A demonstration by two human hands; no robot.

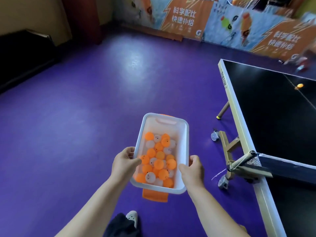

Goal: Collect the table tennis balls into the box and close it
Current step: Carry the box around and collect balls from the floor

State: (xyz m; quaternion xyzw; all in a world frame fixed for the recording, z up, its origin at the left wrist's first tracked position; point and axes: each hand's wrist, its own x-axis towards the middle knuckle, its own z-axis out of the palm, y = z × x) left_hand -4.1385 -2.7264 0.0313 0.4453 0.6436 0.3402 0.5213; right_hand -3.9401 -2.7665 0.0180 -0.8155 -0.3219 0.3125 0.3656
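Box (186, 142), white and open-topped, is at lower centre of the frame, above the purple floor (68, 117). Left hand (124, 162) grips its left rim, fingers curled over the edge. Right hand (192, 166) grips the right rim likewise. Orange and white balls (159, 164) lie inside. One orange ball (299, 85) lies on the table (273, 117) at right.

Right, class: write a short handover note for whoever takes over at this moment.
The left hand grips the box by its left rim; the right hand grips the right rim.
Done: the box is open, carried beside the table, with many orange and white balls inside.
Left: fetch the orange ball lying on the table, then close the box; no lid in view.
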